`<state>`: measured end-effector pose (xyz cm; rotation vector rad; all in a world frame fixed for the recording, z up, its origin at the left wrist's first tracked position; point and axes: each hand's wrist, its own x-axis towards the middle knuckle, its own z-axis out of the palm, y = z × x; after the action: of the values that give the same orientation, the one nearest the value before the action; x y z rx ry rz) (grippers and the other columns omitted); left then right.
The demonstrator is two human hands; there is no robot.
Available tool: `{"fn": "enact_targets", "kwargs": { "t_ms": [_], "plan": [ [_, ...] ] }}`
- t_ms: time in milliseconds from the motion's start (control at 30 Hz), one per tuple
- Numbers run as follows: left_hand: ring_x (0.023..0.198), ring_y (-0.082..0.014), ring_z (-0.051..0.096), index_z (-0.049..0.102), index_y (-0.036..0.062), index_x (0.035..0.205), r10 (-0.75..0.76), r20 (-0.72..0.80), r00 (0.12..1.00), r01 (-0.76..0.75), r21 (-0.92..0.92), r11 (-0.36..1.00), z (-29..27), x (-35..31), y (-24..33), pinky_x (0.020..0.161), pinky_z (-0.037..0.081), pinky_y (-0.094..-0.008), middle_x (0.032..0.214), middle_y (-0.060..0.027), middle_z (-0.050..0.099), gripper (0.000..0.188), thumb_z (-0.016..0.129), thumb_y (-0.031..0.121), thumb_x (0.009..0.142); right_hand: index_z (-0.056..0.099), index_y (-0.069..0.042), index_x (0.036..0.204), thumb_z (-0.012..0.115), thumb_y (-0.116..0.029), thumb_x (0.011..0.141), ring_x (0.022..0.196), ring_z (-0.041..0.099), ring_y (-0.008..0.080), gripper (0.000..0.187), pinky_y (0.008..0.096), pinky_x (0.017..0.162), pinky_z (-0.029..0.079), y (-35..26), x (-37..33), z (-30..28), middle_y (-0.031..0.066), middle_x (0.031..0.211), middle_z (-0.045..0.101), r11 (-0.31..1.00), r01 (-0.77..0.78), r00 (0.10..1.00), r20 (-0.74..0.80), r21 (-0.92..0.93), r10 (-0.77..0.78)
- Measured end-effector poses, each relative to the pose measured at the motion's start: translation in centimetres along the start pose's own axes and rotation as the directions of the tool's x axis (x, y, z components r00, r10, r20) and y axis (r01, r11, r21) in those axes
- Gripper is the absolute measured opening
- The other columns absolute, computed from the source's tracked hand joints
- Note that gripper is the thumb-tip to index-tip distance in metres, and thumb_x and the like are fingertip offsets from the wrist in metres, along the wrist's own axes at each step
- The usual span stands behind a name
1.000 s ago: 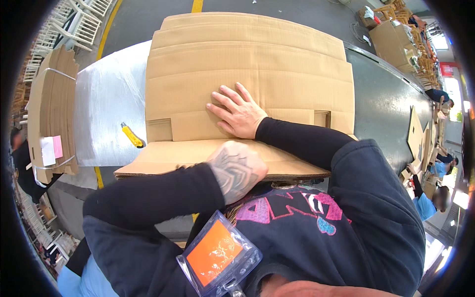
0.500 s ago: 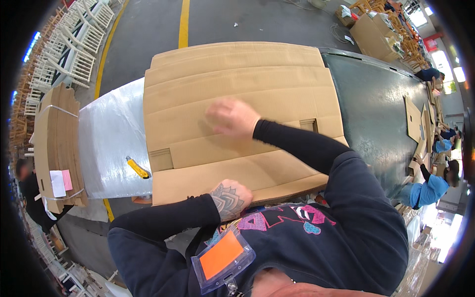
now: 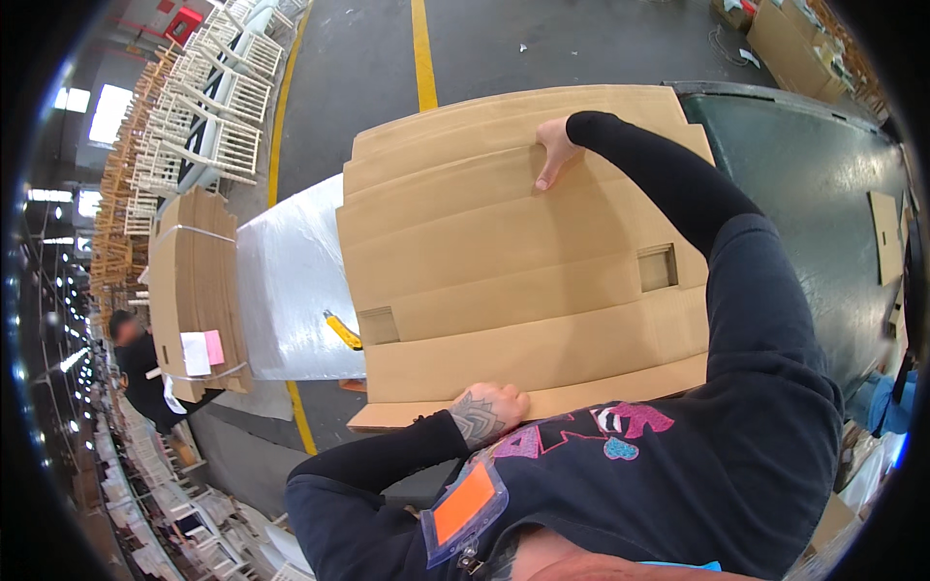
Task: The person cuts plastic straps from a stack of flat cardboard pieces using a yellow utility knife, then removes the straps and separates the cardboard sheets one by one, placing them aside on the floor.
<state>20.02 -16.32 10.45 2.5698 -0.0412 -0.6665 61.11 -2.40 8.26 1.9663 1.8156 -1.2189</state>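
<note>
A flat stack of brown cardboard sheets (image 3: 513, 232) lies in front of me, creased crosswise, with a slot cut-out near the left side and another near the right. My left hand (image 3: 494, 402), tattooed on its back, is curled at the stack's near edge, its fingertips partly hidden. Near the far side, my right hand (image 3: 557, 152) lies on the top sheet with thumb and fingers apart, holding nothing. Just left of the stack, a yellow utility knife (image 3: 343, 331) rests on a surface covered in clear plastic film (image 3: 291, 281).
To the left stands a strapped bundle of cardboard (image 3: 208, 290) with white and pink papers. A dark green tabletop (image 3: 804, 194) extends right, bearing loose cardboard pieces (image 3: 884, 237). Stacked white chairs (image 3: 218, 116) line the far left. A person in black (image 3: 143, 373) is beyond the bundle.
My right hand has moved from mid-stack to the far part of the cardboard. My left hand stays at the near edge. The view has swung left.
</note>
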Motion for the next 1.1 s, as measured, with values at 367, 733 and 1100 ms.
{"fn": "enact_targets", "kwargs": {
  "t_ms": [367,733,1100],
  "plan": [
    [0.123,-0.0363,0.055,0.056,0.0011,0.127,-0.165,-0.524,0.836,0.277,0.143,0.950,-18.6,6.0,-23.9,0.100,0.046,-0.0419,0.127,-0.0212,0.059,0.084,0.092,0.034,0.059,0.072,-0.005,0.110,0.096,-0.042,0.052,0.100,0.070,0.0274,0.073,0.0374,0.085,0.055,-0.3,-1.7,-0.3,0.0118,0.103,0.074,0.996,0.089,0.990,-0.108,-0.028,-0.092],
    [0.107,-0.0332,0.066,0.065,-0.0011,0.118,-0.482,-0.178,0.858,0.492,0.014,0.871,-19.2,7.7,-26.3,0.089,0.051,-0.0437,0.107,-0.0175,0.072,0.088,0.091,0.050,0.050,0.068,-0.005,0.107,0.095,-0.037,0.054,0.095,0.069,0.0302,0.068,0.0414,0.080,0.054,-1.6,-3.7,0.7,0.0103,0.096,0.072,0.990,-0.094,0.959,-0.275,-0.106,0.062],
    [0.094,-0.0317,0.063,0.062,0.0044,0.109,-0.116,-0.864,0.490,0.594,0.234,0.770,-6.9,5.0,-20.9,0.086,0.048,-0.0430,0.098,-0.0120,0.066,0.045,0.070,0.041,0.086,0.059,-0.011,0.094,0.079,-0.023,0.070,0.084,0.061,0.0228,0.034,0.0362,0.077,0.047,-2.6,-6.4,12.9,0.0027,0.083,0.060,0.949,-0.135,0.410,-0.888,-0.286,-0.210]
  ]
}}
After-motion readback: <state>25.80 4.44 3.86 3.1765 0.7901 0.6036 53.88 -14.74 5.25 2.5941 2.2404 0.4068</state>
